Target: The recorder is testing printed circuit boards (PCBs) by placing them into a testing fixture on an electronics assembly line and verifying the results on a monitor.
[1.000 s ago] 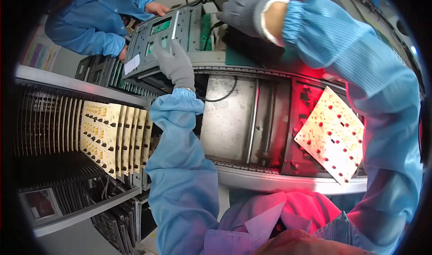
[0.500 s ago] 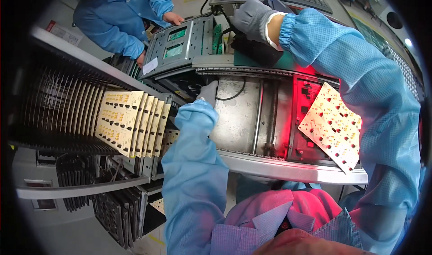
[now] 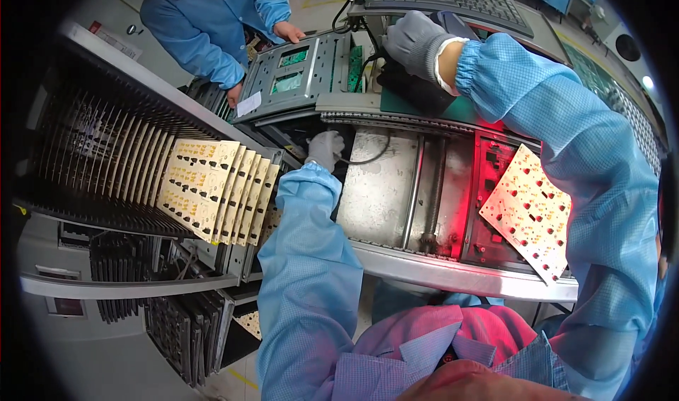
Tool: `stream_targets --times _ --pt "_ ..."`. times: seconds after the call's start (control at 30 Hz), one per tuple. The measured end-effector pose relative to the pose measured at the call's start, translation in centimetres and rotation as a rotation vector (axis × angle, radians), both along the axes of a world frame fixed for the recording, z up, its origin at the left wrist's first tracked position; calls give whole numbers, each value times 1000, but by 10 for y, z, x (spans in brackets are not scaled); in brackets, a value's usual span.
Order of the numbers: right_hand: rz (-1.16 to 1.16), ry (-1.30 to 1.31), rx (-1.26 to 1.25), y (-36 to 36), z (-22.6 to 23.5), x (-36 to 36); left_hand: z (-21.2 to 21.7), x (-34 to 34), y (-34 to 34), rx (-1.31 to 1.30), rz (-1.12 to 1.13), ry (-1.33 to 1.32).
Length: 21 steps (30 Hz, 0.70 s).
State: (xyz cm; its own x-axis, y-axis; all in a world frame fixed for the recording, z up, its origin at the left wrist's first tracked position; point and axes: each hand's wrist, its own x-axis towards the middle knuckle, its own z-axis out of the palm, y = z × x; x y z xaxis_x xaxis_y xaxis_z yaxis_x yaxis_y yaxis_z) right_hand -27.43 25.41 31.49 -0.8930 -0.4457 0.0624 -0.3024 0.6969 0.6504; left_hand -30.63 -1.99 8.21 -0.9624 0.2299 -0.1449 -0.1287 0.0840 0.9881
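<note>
Grey-gloved, the left grip is half curled; if it holds something, I cannot tell. Just at its right, the cable points rightward, its long axis bending up toward the rail. Right grip shows its back, the hold hidden. Metal bed lies below. Leftward, a rack carries boards; beyond, a co-worker touches a frame.

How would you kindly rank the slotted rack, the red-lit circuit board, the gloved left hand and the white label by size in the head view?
1. Slotted rack
2. Red-lit circuit board
3. Gloved left hand
4. White label
</note>
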Motion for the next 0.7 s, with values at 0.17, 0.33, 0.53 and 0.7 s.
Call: stream_targets --times 0.17,0.33,0.53,0.7 --pt "35 51 7 -20 22 33 -9 4 5 -600 -517 385" --pt "79 107 8 -9 16 36 -3 10 39 -1112 -336 680" --pt "-80 -10 -20 -26 33 35 5 6 19 -408 -9 214" --pt "-161 -59 -104 -17 49 39 28 22 37 -386 -16 187"
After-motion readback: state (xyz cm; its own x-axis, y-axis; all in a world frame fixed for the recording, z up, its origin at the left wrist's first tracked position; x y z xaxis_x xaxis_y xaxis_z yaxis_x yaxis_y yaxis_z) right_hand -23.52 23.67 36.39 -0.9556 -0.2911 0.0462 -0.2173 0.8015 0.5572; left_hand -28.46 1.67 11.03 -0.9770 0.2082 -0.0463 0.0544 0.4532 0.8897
